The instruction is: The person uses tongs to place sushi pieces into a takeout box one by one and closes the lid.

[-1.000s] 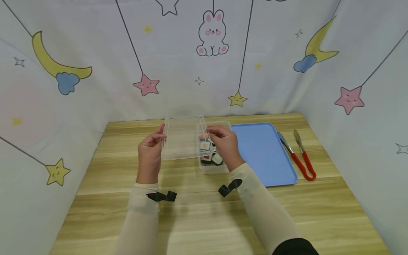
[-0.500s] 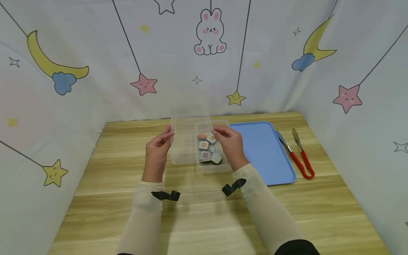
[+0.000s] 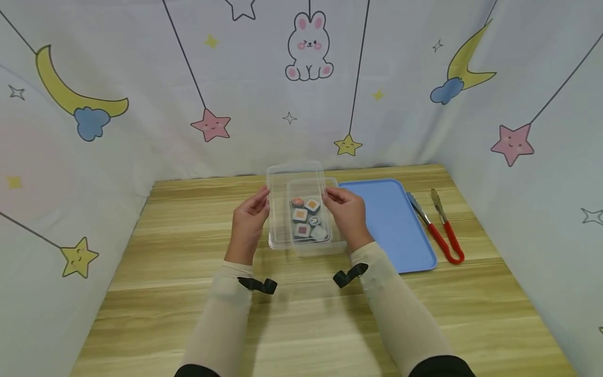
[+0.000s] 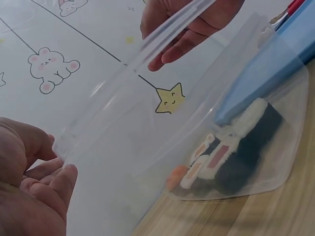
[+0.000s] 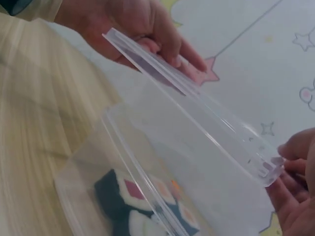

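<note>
A clear plastic lid [image 3: 279, 222] is held up between my two hands, above and a little left of the clear plastic box [image 3: 336, 246]. My left hand [image 3: 249, 226] pinches its left edge between thumb and fingers. At the opposite edge my right hand [image 3: 349, 215] grips with thumb and fingertips, as the right wrist view shows. Through the lid, several sushi pieces [image 3: 301, 215] are visible inside the box. In the left wrist view, a gap separates the tilted lid [image 4: 98, 105] from the box [image 4: 288, 167] below.
Right of the box lies a blue tray [image 3: 383, 220] on the wooden table [image 3: 198, 293]. Red-handled metal tongs [image 3: 447, 241] rest at the tray's right side. A patterned white curtain [image 3: 264, 78] stands behind the table and along both sides.
Both hands have moved to the right, the left one further. The lid has come with them and now overlaps most of the box in the head view.
</note>
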`<state>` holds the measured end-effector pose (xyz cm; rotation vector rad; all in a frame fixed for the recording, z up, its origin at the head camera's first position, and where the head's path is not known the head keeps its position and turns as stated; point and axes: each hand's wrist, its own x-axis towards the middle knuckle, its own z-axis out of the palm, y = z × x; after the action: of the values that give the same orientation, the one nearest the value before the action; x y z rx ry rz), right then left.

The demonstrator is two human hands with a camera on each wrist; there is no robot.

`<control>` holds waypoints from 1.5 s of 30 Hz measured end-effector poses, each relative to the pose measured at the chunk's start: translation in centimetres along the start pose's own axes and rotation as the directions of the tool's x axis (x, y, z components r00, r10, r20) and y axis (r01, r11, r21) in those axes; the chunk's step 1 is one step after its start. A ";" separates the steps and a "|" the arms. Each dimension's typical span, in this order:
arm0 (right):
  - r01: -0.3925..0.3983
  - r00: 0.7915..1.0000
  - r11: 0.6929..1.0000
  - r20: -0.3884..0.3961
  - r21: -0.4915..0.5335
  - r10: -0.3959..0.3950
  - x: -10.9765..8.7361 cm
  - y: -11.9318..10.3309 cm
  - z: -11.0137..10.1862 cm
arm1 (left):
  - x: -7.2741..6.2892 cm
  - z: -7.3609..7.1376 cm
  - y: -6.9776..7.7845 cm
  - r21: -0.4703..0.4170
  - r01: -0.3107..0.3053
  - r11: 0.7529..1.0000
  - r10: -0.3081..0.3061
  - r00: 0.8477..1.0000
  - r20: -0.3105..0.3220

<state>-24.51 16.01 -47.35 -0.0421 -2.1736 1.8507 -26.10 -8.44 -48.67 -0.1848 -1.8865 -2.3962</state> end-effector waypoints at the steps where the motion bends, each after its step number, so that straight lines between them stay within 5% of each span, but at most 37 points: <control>1: 0.018 1.000 0.999 -0.005 -0.039 -0.019 0.1 0.0 -0.1 | 0.2 0.1 -0.2 0.010 0.001 1.000 -0.001 1.000 0.006; 7: 0.057 0.998 0.977 -0.004 -0.208 -0.059 0.4 0.5 -0.9 | 0.9 1.0 -1.4 0.102 0.006 0.995 -0.011 0.999 0.048; 18: 0.002 0.999 0.957 0.035 -0.290 0.008 1.0 2.1 -2.3 | 0.6 3.1 -3.3 0.254 0.097 0.962 -0.130 0.985 0.116; 23: -0.032 0.998 0.946 0.038 -0.322 0.047 0.8 2.7 -2.8 | 0.4 3.5 -3.4 0.336 0.088 0.938 -0.135 0.984 0.119; 45: -0.131 0.991 0.967 0.006 -0.219 0.136 -0.1 4.2 -3.0 | -0.3 3.4 -4.1 0.431 0.029 0.902 -0.111 0.980 0.166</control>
<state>-24.37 19.65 -51.01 -0.2203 -2.4342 1.6762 -26.21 -4.16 -51.89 -0.3217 -2.4878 -1.9917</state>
